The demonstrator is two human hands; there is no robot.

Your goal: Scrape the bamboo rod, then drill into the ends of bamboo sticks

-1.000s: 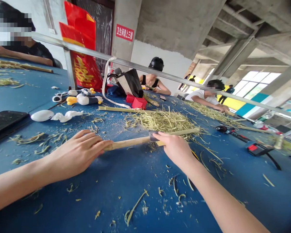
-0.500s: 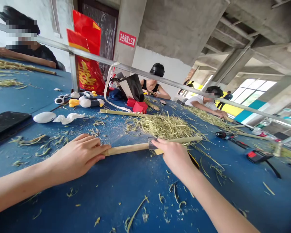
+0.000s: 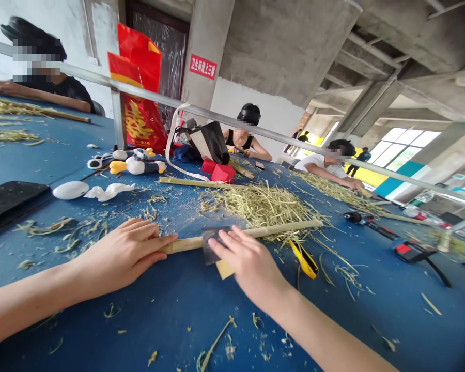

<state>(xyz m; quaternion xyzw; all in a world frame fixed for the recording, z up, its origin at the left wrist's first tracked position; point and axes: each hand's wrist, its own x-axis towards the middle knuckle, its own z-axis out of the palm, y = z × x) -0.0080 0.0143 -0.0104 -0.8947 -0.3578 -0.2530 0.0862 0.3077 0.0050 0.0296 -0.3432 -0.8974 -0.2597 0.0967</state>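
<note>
Grey sheet clamped against a stick by the fingers of our right hand, we are gripping that stick's left end in our left hand, over the blue table, near shavings and a yellow tool.

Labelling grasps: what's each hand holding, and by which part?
Left hand: pale stick, near its left end. Right hand: dark sheet, fingers over its right part, against the stick; underside of that grip hidden.

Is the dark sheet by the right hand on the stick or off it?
On it: the dark sheet lies across the stick, under the right hand. Whether it wraps underneath, I cannot tell.
</note>
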